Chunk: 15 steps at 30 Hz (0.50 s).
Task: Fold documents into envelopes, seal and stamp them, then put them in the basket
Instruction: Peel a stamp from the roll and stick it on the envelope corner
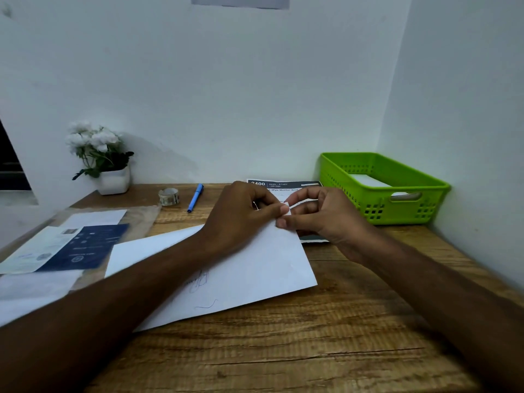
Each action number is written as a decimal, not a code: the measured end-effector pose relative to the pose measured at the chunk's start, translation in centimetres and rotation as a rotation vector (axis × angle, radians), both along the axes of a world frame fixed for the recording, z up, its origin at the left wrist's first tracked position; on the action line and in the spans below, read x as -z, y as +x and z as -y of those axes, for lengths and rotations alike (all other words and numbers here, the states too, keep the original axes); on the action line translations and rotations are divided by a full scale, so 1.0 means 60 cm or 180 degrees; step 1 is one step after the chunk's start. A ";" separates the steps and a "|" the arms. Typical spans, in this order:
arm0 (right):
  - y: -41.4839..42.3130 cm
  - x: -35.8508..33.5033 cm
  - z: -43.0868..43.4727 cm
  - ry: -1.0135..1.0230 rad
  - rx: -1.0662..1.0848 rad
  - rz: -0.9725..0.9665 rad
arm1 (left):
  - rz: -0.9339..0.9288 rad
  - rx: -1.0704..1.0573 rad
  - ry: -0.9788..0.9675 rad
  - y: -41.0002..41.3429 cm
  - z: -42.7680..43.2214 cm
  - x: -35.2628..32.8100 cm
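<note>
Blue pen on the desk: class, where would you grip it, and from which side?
Pinch the blue pen at mid-barrel, coming from above: it lies flat on the desk, cap towards the wall, with bare wood either side. The tape roll sits apart on its left.

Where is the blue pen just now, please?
Head view: the blue pen lies at the back of the desk, left of centre, between the roll and the left hand.

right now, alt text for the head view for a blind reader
The left hand and right hand pinch a small white piece above a white envelope on a wooden desk. A green basket sits at right, a blue pen farther back.
</note>
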State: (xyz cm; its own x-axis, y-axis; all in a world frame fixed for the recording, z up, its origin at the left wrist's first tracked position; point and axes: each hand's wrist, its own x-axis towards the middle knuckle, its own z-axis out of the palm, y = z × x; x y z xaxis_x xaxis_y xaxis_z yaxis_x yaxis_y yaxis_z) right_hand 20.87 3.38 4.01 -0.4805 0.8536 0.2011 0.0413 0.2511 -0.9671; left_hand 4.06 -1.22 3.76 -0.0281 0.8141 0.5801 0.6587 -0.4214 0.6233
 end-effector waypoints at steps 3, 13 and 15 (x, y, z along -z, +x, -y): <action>-0.002 0.003 -0.001 -0.0088 -0.0045 0.0024 | -0.0182 -0.0078 0.0078 -0.003 -0.003 0.001; -0.003 0.007 -0.001 -0.0185 0.0013 -0.0008 | -0.0601 -0.0075 0.0019 -0.005 0.000 -0.005; -0.004 0.008 -0.003 -0.0139 0.0066 -0.0046 | -0.0625 0.0048 -0.0241 -0.013 -0.001 -0.012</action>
